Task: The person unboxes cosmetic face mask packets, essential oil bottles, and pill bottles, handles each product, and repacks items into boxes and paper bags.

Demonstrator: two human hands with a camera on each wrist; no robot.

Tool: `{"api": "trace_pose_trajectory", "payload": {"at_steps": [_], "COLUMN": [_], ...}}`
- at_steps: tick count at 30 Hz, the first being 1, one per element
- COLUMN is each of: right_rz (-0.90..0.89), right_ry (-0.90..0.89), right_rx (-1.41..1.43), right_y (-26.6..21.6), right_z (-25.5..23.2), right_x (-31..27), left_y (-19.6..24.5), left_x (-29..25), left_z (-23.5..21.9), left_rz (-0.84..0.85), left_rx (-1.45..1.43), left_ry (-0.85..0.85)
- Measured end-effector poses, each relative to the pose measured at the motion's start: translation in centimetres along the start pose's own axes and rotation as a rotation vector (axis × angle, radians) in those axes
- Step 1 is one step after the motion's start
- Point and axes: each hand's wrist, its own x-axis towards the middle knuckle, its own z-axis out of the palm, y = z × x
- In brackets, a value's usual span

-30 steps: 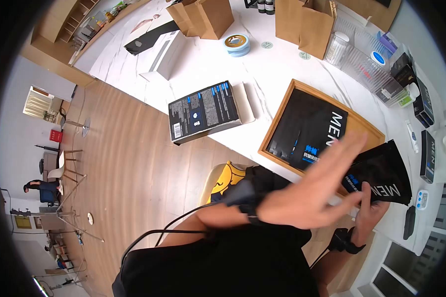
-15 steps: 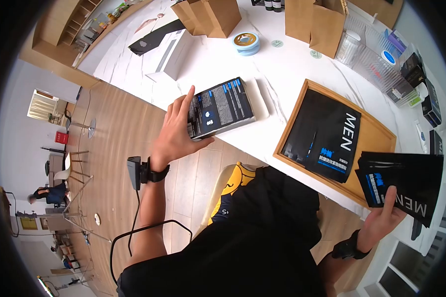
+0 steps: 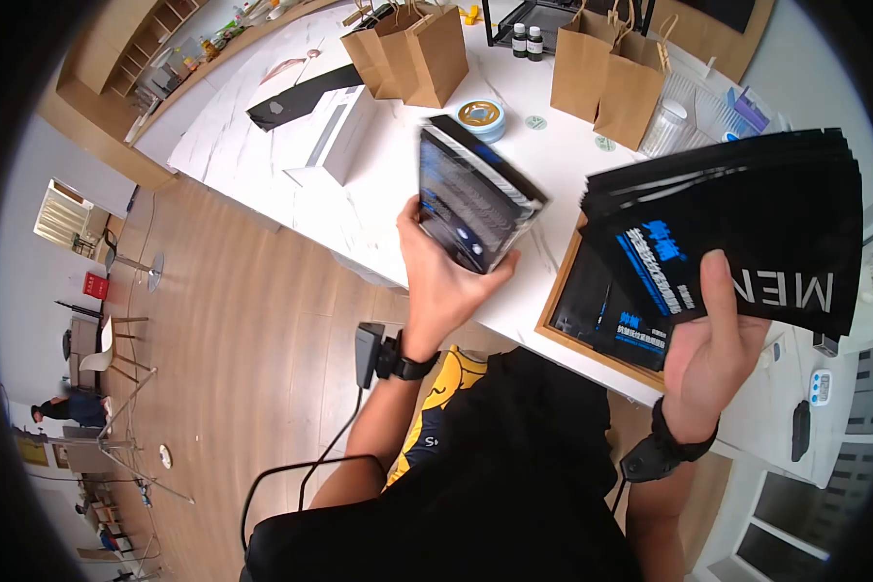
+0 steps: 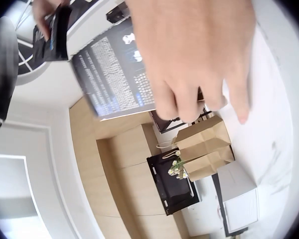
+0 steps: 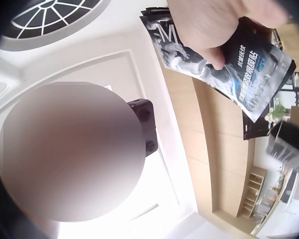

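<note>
In the head view my left hand (image 3: 441,281) grips a black printed box (image 3: 470,194) from below, thumb on one side and fingers on the other. The box is tilted and blurred over the table's front edge; its printed face (image 4: 112,74) shows in the left wrist view. My right hand (image 3: 716,354) holds a fanned stack of black sachets (image 3: 737,209) marked MEN, thumb across the front one. Their glossy fronts (image 5: 244,74) also show in the right wrist view. Below the stack lies a wooden tray (image 3: 553,312) with black sachets (image 3: 592,281), partly hidden by it.
Behind the box stand a light-blue round tin (image 3: 495,126), a white box (image 3: 332,136) and a brown paper bag (image 3: 407,63). Another paper bag (image 3: 601,82) stands near a clear ribbed container (image 3: 684,107). A small timer (image 3: 821,388) lies at the right.
My left hand moved from over the sachets to the box, took hold and lifted it rightward off the table. My right hand raised the sachet stack, now fanned over the tray.
</note>
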Motion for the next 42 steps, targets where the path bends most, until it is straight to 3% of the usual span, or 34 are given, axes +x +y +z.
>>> {"api": "trace_pose_trajectory", "payload": {"at_steps": [3, 5, 6, 7, 8, 11, 14, 15, 16, 17, 19, 20, 21, 23, 24, 25, 27, 29, 31, 34, 39, 42], "right_rz": [0.028, 0.225, 0.251, 0.384, 0.396, 0.275, 0.186, 0.216, 0.253, 0.287, 0.385, 0.335, 0.285, 0.334, 0.276, 0.217, 0.169, 0.317, 0.302, 0.391, 0.455, 0.325], "right_ry": [-0.056, -0.106, -0.198, -0.422, -0.596, -0.892, -0.966, -0.873, -0.85, -0.824, -0.781, -0.823, -0.868, -0.95, -1.081, -1.21, -1.154, -1.041, -1.014, -0.893, -1.028, -1.174], "right_rx": [0.192, 0.275, 0.215, 0.202, 0.041, -0.19, -0.297, -0.248, -0.272, -0.296, -0.265, -0.292, -0.318, -0.449, -0.537, -0.626, -0.582, -0.477, -0.463, -0.309, -0.346, -0.503], "right_y": [-0.7, -1.5, -1.2, -1.7, -1.6, 0.0, -0.2, -0.5, -0.6, -0.6, -1.4, -1.9, -2.4, -3.6, -3.5, -3.5, -1.6, -1.1, -0.4, 0.7, 0.9, -0.2], "right_z": [2.9, 4.8, 5.0, 5.5, 5.8, 6.6, 6.6, 6.5, 6.4, 6.3, 6.2, 6.0, 5.6, 4.9, 5.1, 5.2, 4.7, 4.5, 4.2, 4.3, 5.0, 5.5], "right_x": [0.4, 0.1, -0.1, 0.0, 0.2, -0.5, -0.4, -0.5, -0.1, 0.6, 1.9, 2.3, 2.6, 2.3, 2.5, 2.8, 2.2, 2.2, 2.2, 3.1, 6.2, 8.1], "left_y": [0.1, -0.7, -1.3, -2.0, -2.3, -2.6, -2.4, -2.3, -2.6, -2.8, -2.1, -1.7, -2.1, -1.5, -4.4, -6.3, -2.7, -2.6, -3.0, -2.3, -1.3, -1.5], "left_x": [-1.1, -1.1, -1.3, -1.8, -2.1, -2.4, -3.1, -3.4, -3.1, -3.4, -3.0, -2.8, -2.7, -2.7, -2.8, -4.0, -3.2, -3.0, -2.9, -3.0, -2.7, -2.8], "left_z": [0.5, 0.7, 0.8, 1.0, 1.1, 1.1, 1.0, 1.0, 1.3, 0.7, 1.1, 0.9, 1.4, 1.4, 1.8, 3.0, 1.6, 1.4, 1.8, 1.1, 0.9, 0.3], "left_rz": [-0.031, 0.035, 0.036, 0.021, 0.006, 0.037, 0.137, 0.166, 0.048, 0.12, 0.117, 0.049, 0.026, -0.055, 0.072, 0.068, 0.021, -0.044, 0.067, 0.093, 0.039, 0.069], "left_rx": [0.215, 0.331, 0.332, 0.346, 0.359, 0.354, 0.296, 0.277, 0.239, 0.308, 0.306, 0.349, 0.32, -0.068, 0.234, 0.229, 0.146, 0.208, 0.319, 0.322, 0.308, 0.352], "left_ry": [0.032, 0.054, 0.063, 0.061, 0.056, 0.072, 0.133, 0.151, 0.136, 0.007, 0.14, 0.077, 0.118, 0.174, 0.07, 0.071, 0.13, 0.057, 0.131, 0.103, 0.114, 0.034]}}
